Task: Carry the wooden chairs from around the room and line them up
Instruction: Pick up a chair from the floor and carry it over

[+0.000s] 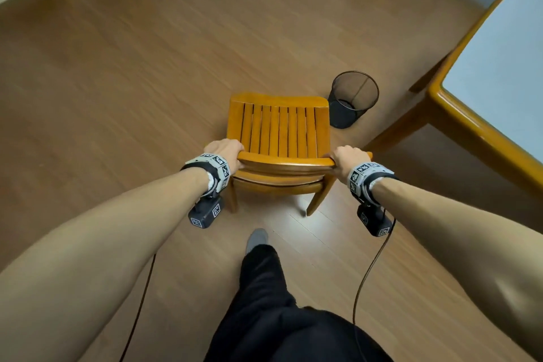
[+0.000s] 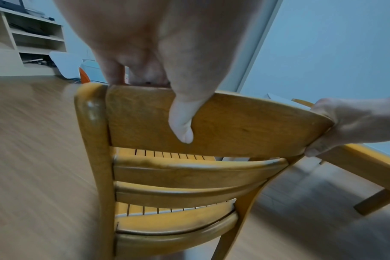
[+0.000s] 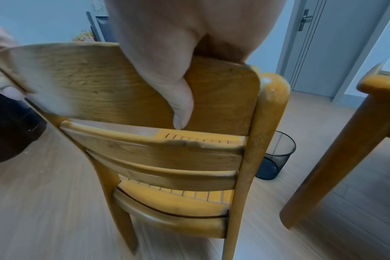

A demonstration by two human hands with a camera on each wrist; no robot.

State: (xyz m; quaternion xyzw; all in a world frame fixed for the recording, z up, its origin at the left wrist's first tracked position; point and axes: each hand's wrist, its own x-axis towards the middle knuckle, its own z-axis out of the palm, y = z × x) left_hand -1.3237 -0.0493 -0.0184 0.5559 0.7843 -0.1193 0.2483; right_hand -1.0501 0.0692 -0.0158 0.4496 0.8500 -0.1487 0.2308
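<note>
Here, view by view, with the wooden chair as landmark.

Head view, chair: the wooden chair point(image 1: 278, 129) stands on the wood floor point(image 1: 117, 82) straight ahead of the person, slatted seat facing away, backrest nearest.
Head view, left grip: the left hand point(image 1: 226, 151) is curled over the left end of the chair's top rail, holding it.
Head view, right grip: the right hand point(image 1: 346, 160) is curled over the right end of the same rail, holding it.
Head view, surroundings: a black mesh bin point(image 1: 351, 98) sits just beside the chair's far right corner; the desk point(image 1: 458, 114), with a pale top and wooden edge, lies to the chair's right, apart from it; a grey-socked foot point(image 1: 257, 239) stands behind the chair.

Left wrist view, grip: the left hand point(image 2: 158, 52) wraps the top rail of the chair point(image 2: 167, 172), thumb down the back face, fingers over the front; the right hand point(image 2: 354, 123) clasps the rail's far end.
Left wrist view, beyond the chair: pale shelves point(image 2: 33, 38) stand against the wall.

Right wrist view, grip: the right hand point(image 3: 180, 44) clamps the rail of the chair point(image 3: 167, 158) next to its right post, thumb on the back face.
Right wrist view, right of the chair: the bin point(image 3: 276, 156), the desk leg point(image 3: 336, 158), and a grey door point(image 3: 336, 44) beyond.
</note>
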